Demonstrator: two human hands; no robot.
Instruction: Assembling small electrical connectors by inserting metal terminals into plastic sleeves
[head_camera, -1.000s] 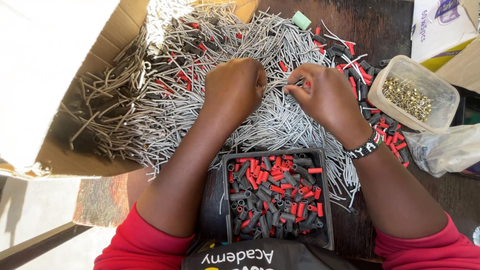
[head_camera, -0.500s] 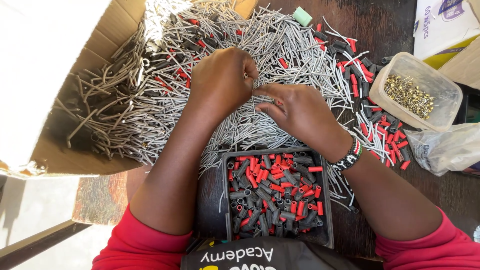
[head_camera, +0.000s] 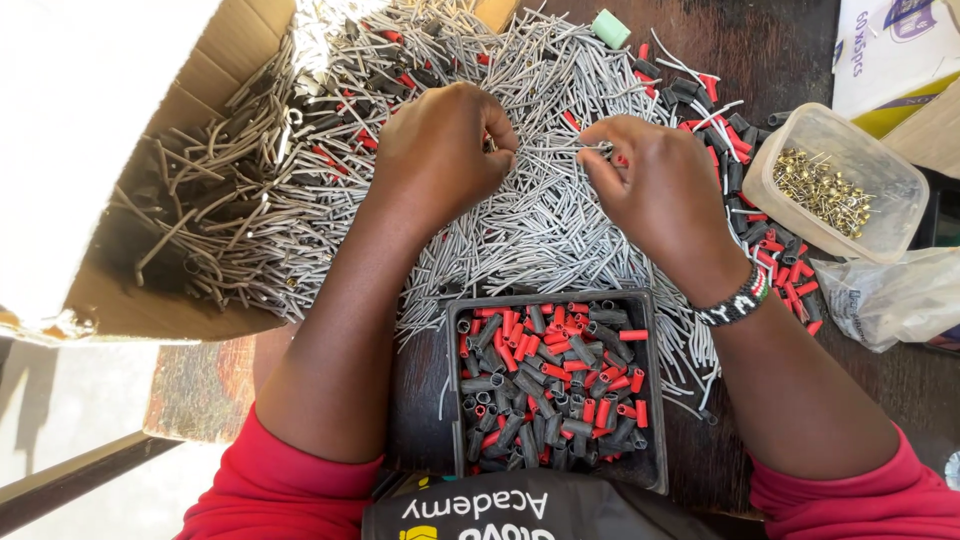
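Observation:
My left hand (head_camera: 440, 150) and my right hand (head_camera: 655, 190) hover over a big heap of short grey wire pieces (head_camera: 530, 230) on a dark wooden table. Between them they hold one grey wire piece (head_camera: 555, 148) level, each hand pinching an end with its fingertips. What sits at the left hand's fingertips is hidden by the knuckles. A black tray (head_camera: 655, 400) full of small red and black sleeves lies just below my hands, near my chest.
An open cardboard box (head_camera: 130, 300) on the left holds more grey wires. A clear plastic tub (head_camera: 880, 215) of small brass parts stands at the right, beside a plastic bag (head_camera: 890, 295). Loose red and black sleeves (head_camera: 775, 255) lie between. A green cap (head_camera: 610, 28) lies at the top.
My right hand has drawn back to the right and my left hand has shifted slightly, so the hands are now apart with a wire stretched between them.

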